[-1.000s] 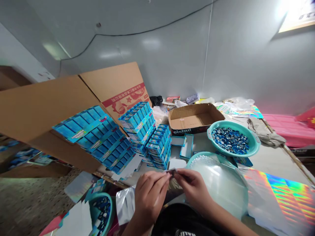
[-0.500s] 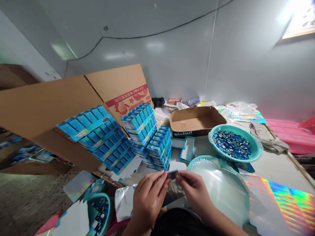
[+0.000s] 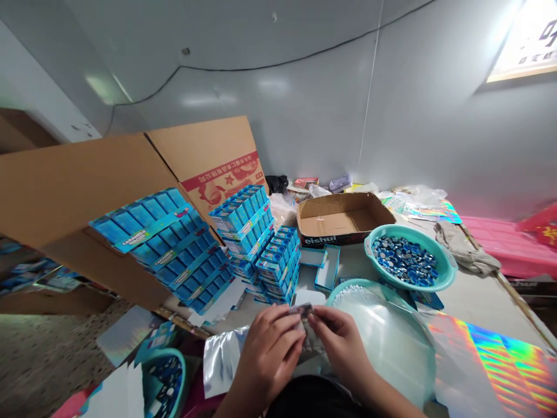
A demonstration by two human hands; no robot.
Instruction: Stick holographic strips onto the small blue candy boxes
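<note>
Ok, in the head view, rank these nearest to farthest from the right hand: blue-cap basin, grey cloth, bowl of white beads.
1. Bowl of white beads, just right of the right hand, which pinches a silver packet with the left hand.
2. Blue-cap basin, farther back on the right.
3. Grey cloth, beyond the basin, far right.

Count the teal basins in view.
3. One basin of blue caps right of the cardboard tray; one beyond the right hand, under a clear bag; one at lower left, cut off by the frame. More may hide behind the blue boxes.
</note>
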